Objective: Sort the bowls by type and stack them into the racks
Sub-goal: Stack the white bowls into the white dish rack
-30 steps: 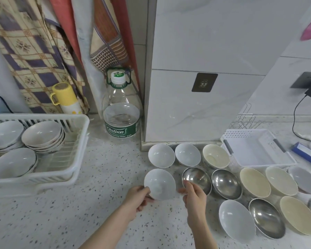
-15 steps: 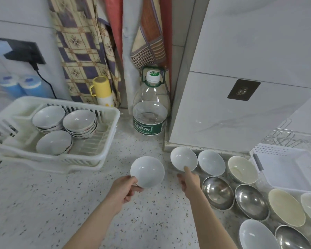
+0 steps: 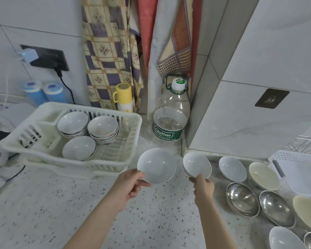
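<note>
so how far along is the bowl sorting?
Done: three stacks of white bowls sit in the left rack. In hand: left hand holds a white bowl; right hand grips another. Left: steel bowls, cream bowls and more white ones still on the counter.

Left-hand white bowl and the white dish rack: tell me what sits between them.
Nothing sits there. In the head view, only bare speckled countertop separates the white bowl held by the left hand from the white dish rack.
</note>
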A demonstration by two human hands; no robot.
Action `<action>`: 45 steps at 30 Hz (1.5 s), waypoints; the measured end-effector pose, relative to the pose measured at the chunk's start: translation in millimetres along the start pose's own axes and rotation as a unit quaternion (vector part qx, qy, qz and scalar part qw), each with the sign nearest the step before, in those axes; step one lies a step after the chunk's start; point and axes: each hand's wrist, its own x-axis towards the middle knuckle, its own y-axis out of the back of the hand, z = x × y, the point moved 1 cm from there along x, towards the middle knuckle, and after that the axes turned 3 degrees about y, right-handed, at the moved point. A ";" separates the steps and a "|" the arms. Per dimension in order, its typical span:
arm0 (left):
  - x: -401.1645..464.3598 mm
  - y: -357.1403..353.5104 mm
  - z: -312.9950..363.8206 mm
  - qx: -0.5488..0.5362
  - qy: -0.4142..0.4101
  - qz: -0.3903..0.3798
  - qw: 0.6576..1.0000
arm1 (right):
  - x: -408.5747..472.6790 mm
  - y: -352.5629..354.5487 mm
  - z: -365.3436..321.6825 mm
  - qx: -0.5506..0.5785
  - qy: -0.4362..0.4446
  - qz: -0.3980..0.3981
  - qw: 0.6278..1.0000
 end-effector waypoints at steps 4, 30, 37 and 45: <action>-6.1 36.1 26.5 -0.009 -0.031 -0.023 0.999 | -46.7 -26.3 -6.3 0.026 0.021 -0.017 0.999; -4.4 310.3 95.8 -0.047 -0.171 0.131 0.975 | -208.5 -245.0 -30.9 -0.152 0.286 -0.158 0.933; 11.7 325.8 108.7 -0.037 -0.166 0.155 0.973 | -210.4 -281.1 -12.6 -0.272 0.271 -0.201 0.901; 26.7 327.2 114.8 -0.008 -0.139 0.151 0.979 | -204.8 -300.5 -3.0 -0.404 0.282 -0.194 0.848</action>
